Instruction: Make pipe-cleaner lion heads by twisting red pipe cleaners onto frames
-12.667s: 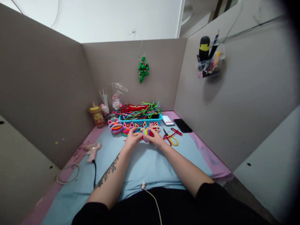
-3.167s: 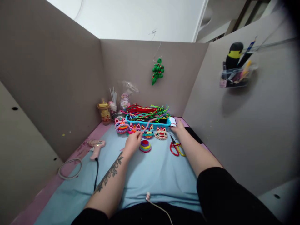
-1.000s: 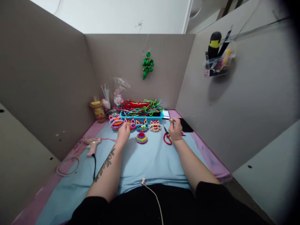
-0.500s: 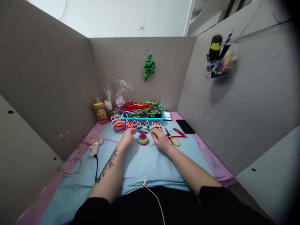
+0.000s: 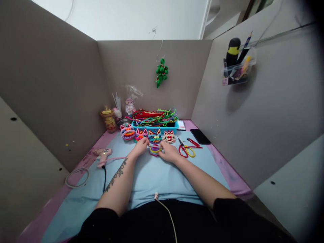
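**Two-handed pinch on a thin strand [image 5: 153,146] by a striped dome [image 5: 155,151]**

In the head view, the left hand [image 5: 141,146] and the right hand [image 5: 168,152] sit near each other, slightly apart, each with its fingers closed on the pale thin strand, which runs between them. The striped dome rests on the blue cloth [image 5: 152,179] between the hands, partly hidden by the strand and the right fingers; whether the strand touches it, I cannot tell. A pink length [image 5: 116,158] stretches from behind the left wrist toward the pink glue gun [image 5: 103,157].

Just behind the hands, four animal-head figures [image 5: 168,137] stand in a row before a blue tray [image 5: 172,130] heaped with colorful fuzzy stems [image 5: 154,116]. To the right lie scissors [image 5: 190,152] with red and yellow handles, a red strip [image 5: 196,147] and a black phone [image 5: 200,136].
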Tool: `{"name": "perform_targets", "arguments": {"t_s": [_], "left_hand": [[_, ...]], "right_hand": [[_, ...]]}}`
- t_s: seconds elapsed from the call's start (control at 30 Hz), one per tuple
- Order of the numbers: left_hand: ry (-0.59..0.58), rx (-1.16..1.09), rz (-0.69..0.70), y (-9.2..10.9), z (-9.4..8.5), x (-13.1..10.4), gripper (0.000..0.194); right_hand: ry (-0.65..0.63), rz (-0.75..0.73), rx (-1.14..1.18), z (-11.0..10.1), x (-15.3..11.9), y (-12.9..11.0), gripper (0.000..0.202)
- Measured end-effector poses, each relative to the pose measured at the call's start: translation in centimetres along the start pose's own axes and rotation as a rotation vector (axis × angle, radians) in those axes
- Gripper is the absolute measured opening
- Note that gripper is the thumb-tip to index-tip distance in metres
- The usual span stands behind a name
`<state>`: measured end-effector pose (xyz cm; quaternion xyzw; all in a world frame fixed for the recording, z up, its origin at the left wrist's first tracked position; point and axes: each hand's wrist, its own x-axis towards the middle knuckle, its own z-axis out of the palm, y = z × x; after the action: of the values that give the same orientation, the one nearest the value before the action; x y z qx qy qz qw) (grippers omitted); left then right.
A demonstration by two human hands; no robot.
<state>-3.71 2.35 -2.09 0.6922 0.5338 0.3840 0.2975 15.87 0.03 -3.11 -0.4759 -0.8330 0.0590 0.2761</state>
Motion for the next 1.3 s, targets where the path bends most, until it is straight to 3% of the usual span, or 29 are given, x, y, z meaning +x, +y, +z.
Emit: {"name": "perform_targets", "arguments": {"t_s": [0.13,0.33,0.63,0.7,0.8,0.9,0.97,1.03,1.1,1.3], "left_hand": [[-0.076,-0.029,-0.018,-0.5,-0.2,0.1,0.013],[-0.012,0.067,-0.019,-0.7,-0.3,0.4,0.013],[-0.12,-0.028,-0.151,-0.2,-0.1,-0.1,0.01],[-0.08,-0.044,-0.165,-0.3,-0.2,0.1,0.012],[0.075,-0.015,-0.122,-0.6,-0.7,0.4,0.015],[0.157,0.029,-0.085,-0.5,-1.3,0.4,0.016],[0.063,0.007,-0.141,-0.4,-1.4,0.2,0.014],[-0.098,-0.061,-0.203,-0.3,-1.2,-0.1,0.011],[-0.177,-0.125,-0.214,-0.4,-0.9,-0.2,0.009],[-0.005,-0.087,-0.178,-0.8,-1.3,0.2,0.009]], "right_hand": [[-0.016,0.035,0.067,-0.7,0.2,1.5,0.019],[-0.029,0.101,0.297,-0.8,0.8,2.9,0.018],[-0.006,0.08,0.395,0.1,0.7,2.8,0.009],[-0.069,0.072,0.495,0.1,0.5,2.4,0.014],[-0.176,0.064,0.647,-0.3,0.4,1.8,0.02],[-0.067,0.087,0.587,-0.6,0.5,1.8,0.014],[0.007,0.11,0.509,-0.5,0.8,2.0,0.013],[0.013,0.103,0.474,-0.3,0.9,2.0,0.017],[-0.003,0.08,0.487,-0.2,1.0,1.9,0.019],[0.003,0.098,0.556,-0.4,0.8,1.4,0.016]]}}
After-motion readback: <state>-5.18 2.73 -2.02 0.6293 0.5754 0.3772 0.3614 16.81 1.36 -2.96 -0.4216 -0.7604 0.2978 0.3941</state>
